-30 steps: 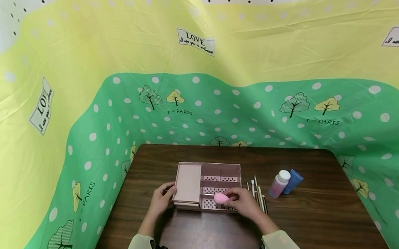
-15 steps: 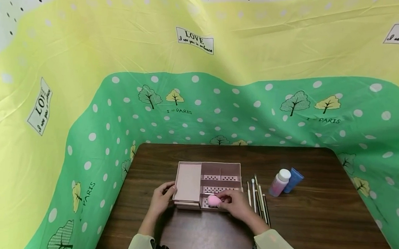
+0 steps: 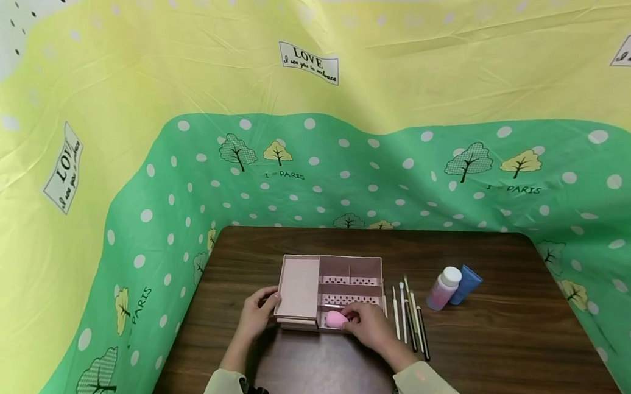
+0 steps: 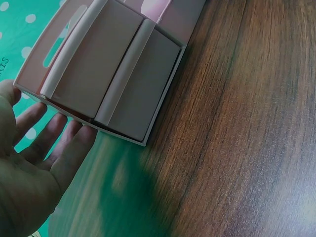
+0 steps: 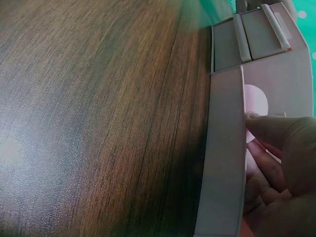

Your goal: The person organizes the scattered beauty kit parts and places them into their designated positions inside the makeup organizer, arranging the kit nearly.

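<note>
A pink organizer box (image 3: 298, 287) stands on the table, with a flat-topped drawer section on its left and open compartments on its right. My right hand (image 3: 369, 326) pinches a pink makeup sponge (image 3: 335, 319) between thumb and fingers, low in the front compartment beside the drawer section. In the right wrist view the box's front wall (image 5: 224, 158) hides part of the sponge (image 5: 256, 98). My left hand (image 3: 255, 315) touches the box's left side. In the left wrist view its fingers (image 4: 74, 153) are spread and fairly straight, fingertips against the side near two drawers (image 4: 98, 59).
Several makeup brushes (image 3: 408, 316) lie right of the box, near my right forearm. Behind them stand a pink bottle with a white cap (image 3: 443, 288) and a blue tube (image 3: 466, 285). A patterned curtain (image 3: 316, 191) surrounds the wooden table (image 3: 504, 332).
My right hand has moved left and slightly down with the sponge, from over the compartments into the front one. More of the brushes shows now. The left hand stays at the box's side.
</note>
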A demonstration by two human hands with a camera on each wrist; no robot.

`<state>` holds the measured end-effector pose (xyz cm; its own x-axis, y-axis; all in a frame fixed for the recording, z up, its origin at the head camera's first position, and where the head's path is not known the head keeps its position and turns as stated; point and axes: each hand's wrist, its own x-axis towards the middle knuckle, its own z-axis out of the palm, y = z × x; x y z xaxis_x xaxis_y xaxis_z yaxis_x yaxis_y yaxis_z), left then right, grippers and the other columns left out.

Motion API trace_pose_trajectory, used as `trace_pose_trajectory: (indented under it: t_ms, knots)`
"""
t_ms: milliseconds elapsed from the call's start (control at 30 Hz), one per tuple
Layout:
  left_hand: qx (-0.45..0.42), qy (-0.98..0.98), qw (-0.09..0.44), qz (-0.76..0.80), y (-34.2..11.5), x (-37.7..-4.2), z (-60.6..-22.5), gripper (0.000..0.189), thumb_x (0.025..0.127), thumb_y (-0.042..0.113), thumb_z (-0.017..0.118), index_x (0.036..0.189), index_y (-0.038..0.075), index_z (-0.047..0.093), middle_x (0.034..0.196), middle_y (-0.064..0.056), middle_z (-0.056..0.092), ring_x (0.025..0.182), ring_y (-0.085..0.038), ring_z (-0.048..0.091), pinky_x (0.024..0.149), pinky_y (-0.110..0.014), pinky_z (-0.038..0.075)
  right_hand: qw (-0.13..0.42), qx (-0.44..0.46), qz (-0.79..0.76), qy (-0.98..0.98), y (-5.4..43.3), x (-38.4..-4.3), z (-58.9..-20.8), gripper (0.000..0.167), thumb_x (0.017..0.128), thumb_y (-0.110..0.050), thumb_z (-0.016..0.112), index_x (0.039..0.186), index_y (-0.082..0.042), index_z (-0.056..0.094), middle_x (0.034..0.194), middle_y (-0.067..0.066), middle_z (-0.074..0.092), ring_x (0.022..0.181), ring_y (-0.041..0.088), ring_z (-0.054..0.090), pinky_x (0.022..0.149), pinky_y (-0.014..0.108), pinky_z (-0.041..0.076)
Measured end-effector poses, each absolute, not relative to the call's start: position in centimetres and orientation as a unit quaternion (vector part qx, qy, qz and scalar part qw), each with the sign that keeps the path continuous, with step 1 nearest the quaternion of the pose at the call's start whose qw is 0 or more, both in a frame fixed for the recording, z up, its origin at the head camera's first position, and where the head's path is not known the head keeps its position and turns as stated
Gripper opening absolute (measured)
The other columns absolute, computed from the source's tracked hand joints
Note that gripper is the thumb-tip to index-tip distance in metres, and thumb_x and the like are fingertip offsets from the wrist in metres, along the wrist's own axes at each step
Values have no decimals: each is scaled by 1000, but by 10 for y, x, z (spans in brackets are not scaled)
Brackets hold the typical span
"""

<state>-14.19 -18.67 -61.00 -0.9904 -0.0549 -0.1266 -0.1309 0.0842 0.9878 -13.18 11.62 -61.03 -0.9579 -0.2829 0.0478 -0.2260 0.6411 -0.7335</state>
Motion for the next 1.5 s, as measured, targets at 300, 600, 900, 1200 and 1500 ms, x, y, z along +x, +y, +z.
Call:
trace_pose_trajectory:
  t_ms: [300,600,900,1200,1500]
  knots:
    - [-48,742,19,668,-181,-131,-582,33,101,12,65,128,-7,65,117,-23,67,91,-15,64,70,-26,61,64,-138,-452,879,123,-132,-609,21,82,-1,81,101,-7,76,92,4,73,77,11,64,64,21,53]
    - [-50,735,16,676,-181,-132,-583,30,100,10,66,126,-5,67,118,-26,67,90,-16,65,70,-27,61,75,-131,-513,845,129,-133,-606,25,83,0,81,107,-1,75,98,12,75,79,15,67,62,21,54]
    - [-67,726,22,684,-181,-133,-589,32,101,11,66,128,-5,66,118,-25,67,89,-15,65,69,-30,62,75,-143,-523,837,141,-133,-599,25,86,0,78,111,0,74,101,15,75,82,19,69,65,22,55]
    - [-65,725,27,685,-182,-131,-583,34,100,12,68,128,-6,66,116,-23,68,88,-15,65,71,-35,63,47,-113,-513,849,158,-131,-592,27,84,-3,82,110,-1,73,99,16,74,80,11,66,65,22,55]
    - [-75,728,29,681,-185,-140,-604,33,101,13,67,129,-4,66,117,-23,67,88,-15,65,70,-33,63,27,-86,-509,856,183,-127,-593,28,83,-7,84,109,-4,74,91,9,75,77,12,68,61,23,55]
